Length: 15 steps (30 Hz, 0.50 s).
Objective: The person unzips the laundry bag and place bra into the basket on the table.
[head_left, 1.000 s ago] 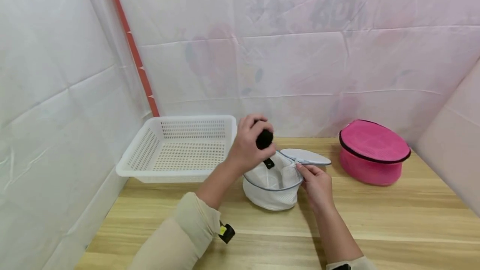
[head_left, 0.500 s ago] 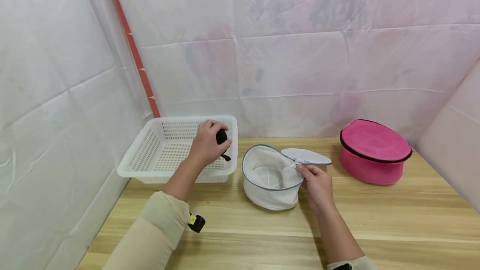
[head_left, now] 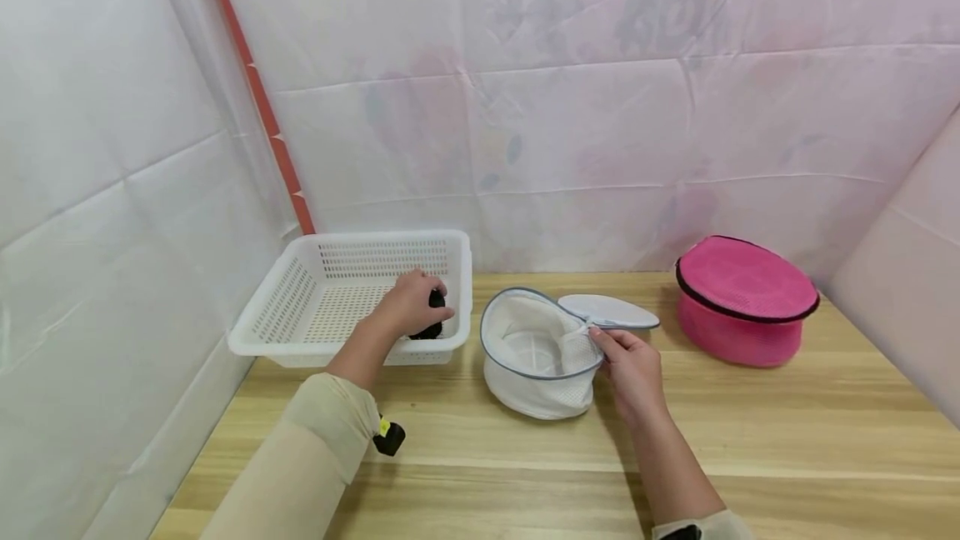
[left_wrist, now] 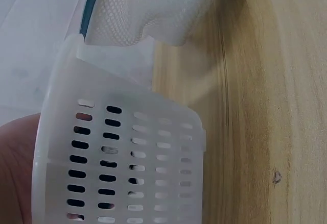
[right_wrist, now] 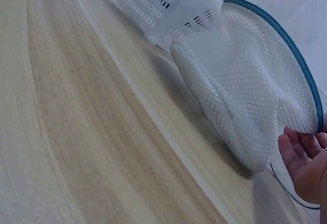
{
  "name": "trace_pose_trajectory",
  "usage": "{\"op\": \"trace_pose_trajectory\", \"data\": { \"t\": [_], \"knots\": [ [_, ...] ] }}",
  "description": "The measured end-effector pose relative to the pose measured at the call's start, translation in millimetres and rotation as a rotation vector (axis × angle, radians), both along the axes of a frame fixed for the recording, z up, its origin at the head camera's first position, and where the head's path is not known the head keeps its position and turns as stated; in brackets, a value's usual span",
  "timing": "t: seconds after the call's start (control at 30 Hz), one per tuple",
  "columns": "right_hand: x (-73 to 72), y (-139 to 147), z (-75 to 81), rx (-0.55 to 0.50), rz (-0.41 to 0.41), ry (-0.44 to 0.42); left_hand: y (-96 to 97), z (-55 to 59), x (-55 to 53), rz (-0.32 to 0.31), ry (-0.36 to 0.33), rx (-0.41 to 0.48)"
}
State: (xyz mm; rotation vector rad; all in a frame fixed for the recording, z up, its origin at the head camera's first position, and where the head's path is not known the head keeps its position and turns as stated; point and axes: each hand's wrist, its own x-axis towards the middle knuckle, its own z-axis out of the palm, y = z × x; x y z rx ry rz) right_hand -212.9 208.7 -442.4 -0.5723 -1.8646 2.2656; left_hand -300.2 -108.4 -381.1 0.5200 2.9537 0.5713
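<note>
My left hand (head_left: 408, 304) reaches down into the white plastic basket (head_left: 255, 332), its fingers curled round a rounded black item (head_left: 436, 315). Most of that item is covered by the hand, so I cannot tell its kind. In the left wrist view the slotted basket wall (left_wrist: 120, 152) hides nearly all of the hand. To the right of the basket stands a white mesh laundry bag (head_left: 540, 397) with blue edging, its lid (head_left: 611, 311) folded back. My right hand (head_left: 633, 369) pinches the bag's rim at the right, beside the lid; the right wrist view shows these fingers (right_wrist: 294, 147) at the edging.
A pink mesh bag (head_left: 738, 332) with black trim stands closed at the back right. Pale sheeting (head_left: 570, 123) hangs behind the wooden table (head_left: 525, 473) and along its sides. A red strip (head_left: 258, 90) runs down the sheeting at the left.
My left hand has carried the black item leftward from over the white bag and lowered it into the basket. The right hand has stayed at the bag's rim.
</note>
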Motion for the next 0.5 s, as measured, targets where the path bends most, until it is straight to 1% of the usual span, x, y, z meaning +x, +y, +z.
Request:
{"op": "trace_pose_trajectory", "data": {
  "t": [0.2, 0.27, 0.33, 0.43, 0.5],
  "knots": [
    [0.3, -1.6, 0.3, -0.01, -0.012, 0.018, -3.9, -6.5, -5.4, -0.076, -0.15, -0.026],
    [0.6, -1.6, 0.5, -0.004, -0.012, 0.019, -5.1, -7.8, -5.9, -0.091, -0.176, -0.041],
    [1.2, -1.0, 1.0, 0.017, -0.001, -0.001, -5.6, -8.6, -5.7, -0.096, -0.187, -0.053],
    [2.6, 0.8, 1.6, 0.051, 0.041, -0.054, -4.7, -8.7, -4.9, -0.088, -0.193, -0.05],
    [3.9, 2.2, 1.3, 0.079, 0.085, -0.097, -4.1, -9.1, -4.4, -0.081, -0.204, -0.042]
  ]
}}
